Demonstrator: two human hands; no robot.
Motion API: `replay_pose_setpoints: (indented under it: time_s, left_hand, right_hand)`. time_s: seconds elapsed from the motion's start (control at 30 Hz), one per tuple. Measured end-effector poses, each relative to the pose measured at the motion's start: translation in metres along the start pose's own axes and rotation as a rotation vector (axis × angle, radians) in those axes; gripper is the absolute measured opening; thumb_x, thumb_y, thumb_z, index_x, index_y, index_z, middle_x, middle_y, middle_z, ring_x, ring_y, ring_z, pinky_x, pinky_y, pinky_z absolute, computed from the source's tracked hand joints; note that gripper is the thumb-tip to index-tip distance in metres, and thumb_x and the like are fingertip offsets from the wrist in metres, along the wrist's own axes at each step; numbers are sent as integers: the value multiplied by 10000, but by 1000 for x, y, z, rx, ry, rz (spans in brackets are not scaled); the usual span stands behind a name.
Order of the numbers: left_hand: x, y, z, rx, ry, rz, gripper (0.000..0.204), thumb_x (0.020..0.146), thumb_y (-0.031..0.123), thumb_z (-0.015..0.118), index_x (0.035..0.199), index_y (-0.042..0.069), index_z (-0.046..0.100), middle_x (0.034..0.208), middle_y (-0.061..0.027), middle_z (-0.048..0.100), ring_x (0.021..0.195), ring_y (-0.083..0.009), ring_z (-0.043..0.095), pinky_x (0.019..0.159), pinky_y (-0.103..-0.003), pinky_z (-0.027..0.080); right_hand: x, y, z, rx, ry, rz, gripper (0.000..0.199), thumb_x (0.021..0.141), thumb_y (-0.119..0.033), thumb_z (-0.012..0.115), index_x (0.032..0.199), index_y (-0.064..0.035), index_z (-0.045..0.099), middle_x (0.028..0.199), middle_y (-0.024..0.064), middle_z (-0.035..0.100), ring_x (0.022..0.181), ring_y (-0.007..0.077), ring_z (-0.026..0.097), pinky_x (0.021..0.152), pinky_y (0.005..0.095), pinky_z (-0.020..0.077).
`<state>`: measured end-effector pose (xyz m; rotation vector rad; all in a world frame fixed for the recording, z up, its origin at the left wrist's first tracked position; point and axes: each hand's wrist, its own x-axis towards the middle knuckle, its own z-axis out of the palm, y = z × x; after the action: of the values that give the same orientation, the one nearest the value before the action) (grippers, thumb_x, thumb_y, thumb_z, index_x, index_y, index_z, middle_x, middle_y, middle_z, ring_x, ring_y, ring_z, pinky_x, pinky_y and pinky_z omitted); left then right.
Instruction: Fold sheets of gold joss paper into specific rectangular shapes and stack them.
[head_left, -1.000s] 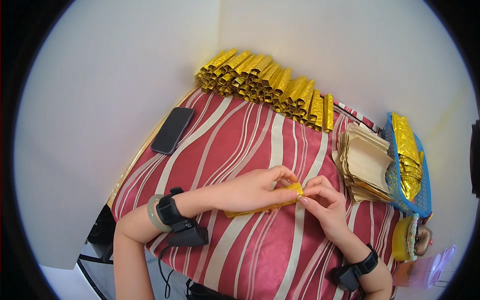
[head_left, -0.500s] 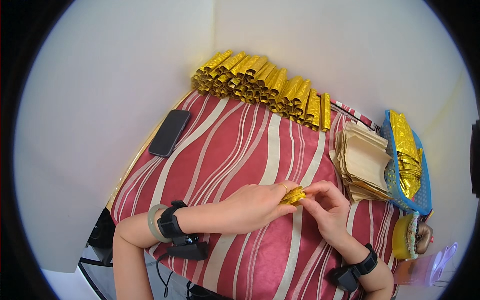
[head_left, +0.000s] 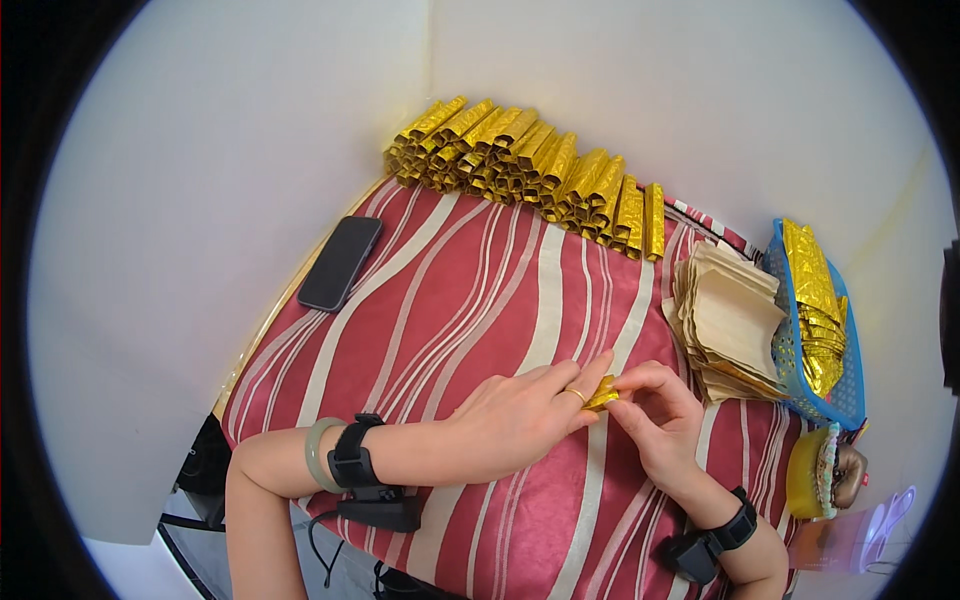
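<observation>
Gold piece (head_left: 603, 394): between the two hands, over the right half of the striped cloth (head_left: 440, 330), nearer its near edge than its far edge; a short folded end shows, shiny and creased, with the rest covered by the left hand; whether it rests on the cloth or is lifted is hard to tell from above
Left hand (head_left: 525, 412): back upward, reaching rightward across the cloth, index finger stretched obliquely toward the far right corner, thumb low beside the gold; fingers closed around the piece, a thin ring (head_left: 575, 394) on one of them
Right hand (head_left: 660, 415): turned inward, thumb and forefinger pinched on the piece's right end, remaining fingers curled toward the palm
Left forearm: bent sharply at the elbow near the cloth's near left corner, wearing a pale bangle (head_left: 318, 455) and a black strap (head_left: 350, 455)
Right forearm: slanting up and leftward from the near right corner, with another dark wristband (head_left: 740, 520)
Paper stack (head_left: 735, 310): tan sheets, uneven, by the right edge
Blue basket (head_left: 852, 388): just beyond the paper at the right edge, holding flat gold sheets (head_left: 812, 270)
Gold tubes (head_left: 530, 160): piled in a long row along the far edge
Phone (head_left: 340, 264): dark screen upward, at the left edge
</observation>
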<state>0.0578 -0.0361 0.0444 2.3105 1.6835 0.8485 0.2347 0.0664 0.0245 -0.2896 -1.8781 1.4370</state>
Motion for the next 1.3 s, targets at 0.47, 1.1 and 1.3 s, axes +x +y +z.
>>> replay_pose_setpoints:
  time_s: [0.47, 1.1, 1.3]
  left_hand:
    - [-1, 1, 2, 23, 113, 40, 637, 856, 183, 673, 1402, -27, 421, 886, -103, 515, 690, -231, 586, 502, -325, 495]
    - [-1, 0, 7, 27, 200, 74, 627, 848, 130, 675, 1409, -10, 432, 892, -101, 531, 716, -244, 605, 516, -329, 502]
    - [-2, 0, 5, -21, 159, 82, 612, 855, 115, 668, 1403, -19, 432, 890, -110, 534, 717, -251, 607, 537, -337, 505]
  right_hand:
    - [-3, 2, 1, 118, 40, 56, 229, 879, 22, 668, 1096, 10, 595, 1022, 53, 625, 930, 100, 604, 823, 237, 488]
    - [0, 2, -1, 12, 64, -5, 205, 863, 49, 664, 1065, 18, 640, 975, 77, 632, 891, 132, 619, 781, 244, 495]
    - [-1, 4, -6, -61, 26, -42, 227, 835, 50, 691, 1059, 23, 666, 971, 94, 657, 861, 132, 620, 751, 233, 489]
